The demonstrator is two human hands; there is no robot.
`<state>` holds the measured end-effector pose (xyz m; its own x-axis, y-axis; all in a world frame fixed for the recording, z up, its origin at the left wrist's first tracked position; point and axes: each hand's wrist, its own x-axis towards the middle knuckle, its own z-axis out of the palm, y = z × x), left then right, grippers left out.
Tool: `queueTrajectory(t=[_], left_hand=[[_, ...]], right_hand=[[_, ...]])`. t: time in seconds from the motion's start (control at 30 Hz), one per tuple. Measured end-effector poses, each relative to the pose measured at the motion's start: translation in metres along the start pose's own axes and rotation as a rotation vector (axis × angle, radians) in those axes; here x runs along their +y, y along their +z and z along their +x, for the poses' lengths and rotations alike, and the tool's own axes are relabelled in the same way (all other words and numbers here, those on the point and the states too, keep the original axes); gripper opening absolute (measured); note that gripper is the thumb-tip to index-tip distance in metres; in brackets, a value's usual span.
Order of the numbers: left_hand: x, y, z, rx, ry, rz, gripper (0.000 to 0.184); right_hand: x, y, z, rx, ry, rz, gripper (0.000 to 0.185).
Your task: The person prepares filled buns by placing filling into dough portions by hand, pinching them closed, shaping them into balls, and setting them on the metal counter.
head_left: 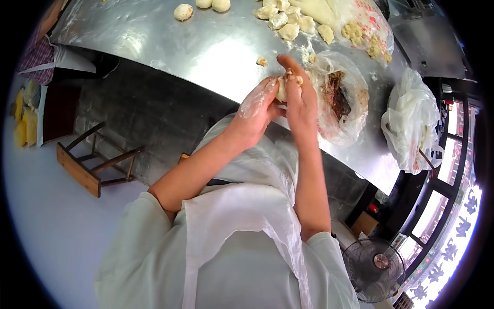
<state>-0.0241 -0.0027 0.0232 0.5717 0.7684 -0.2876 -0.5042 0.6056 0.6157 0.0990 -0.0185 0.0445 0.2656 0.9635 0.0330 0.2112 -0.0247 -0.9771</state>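
Observation:
My left hand (pixel 256 109) and my right hand (pixel 302 98) meet near the table's front edge, with a small piece of pale dough (pixel 281 91) between their fingers. Flour coats the back of my left hand near the thumb. Most of the dough is hidden by the fingers. Just right of my right hand, an open plastic bag (pixel 355 105) holds a dark brown filling (pixel 337 98). A small crumb-like piece (pixel 262 61) lies on the metal table (pixel 170 49) above my left hand.
Dough pieces (pixel 289 32) and round dough balls (pixel 183 12) lie at the table's far side. A crumpled plastic bag (pixel 411 121) hangs at the right edge. Behind are a wooden stool (pixel 98 159) and a fan (pixel 374 268). Another person (pixel 41 59) stands at far left.

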Motion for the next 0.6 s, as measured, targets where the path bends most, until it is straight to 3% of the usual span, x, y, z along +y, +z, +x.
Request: queueTrajectory(t=[0.07,0.13,0.2,0.23,0.33,0.43,0.6], left_hand=[[0.001,-0.009,0.002,-0.002,0.0,0.031,0.049],[0.002,-0.011,0.002,-0.098,-0.049,0.041,0.05],[0.002,-0.018,-0.001,-0.146,-0.12,0.084,0.049],[-0.001,-0.022,0.0,-0.152,-0.162,0.111,0.047],[0.004,0.002,-0.002,-0.08,-0.136,0.134,0.047],[0.004,0.013,-0.01,-0.024,-0.114,0.07,0.05],[0.003,-0.012,-0.007,-0.152,-0.087,0.124,0.053]], right_hand=[[-0.016,-0.006,-0.002,-0.104,0.157,0.262,0.06],[-0.011,-0.023,0.0,-0.297,-0.007,0.284,0.076],[-0.022,-0.02,-0.01,-0.223,0.033,0.025,0.074],[-0.026,-0.02,-0.013,-0.238,0.217,0.027,0.049],[0.007,-0.014,-0.015,0.001,-0.104,-0.186,0.03],[0.01,-0.005,-0.017,0.108,-0.098,-0.13,0.032],[-0.016,-0.02,-0.017,-0.191,0.229,0.357,0.054]])
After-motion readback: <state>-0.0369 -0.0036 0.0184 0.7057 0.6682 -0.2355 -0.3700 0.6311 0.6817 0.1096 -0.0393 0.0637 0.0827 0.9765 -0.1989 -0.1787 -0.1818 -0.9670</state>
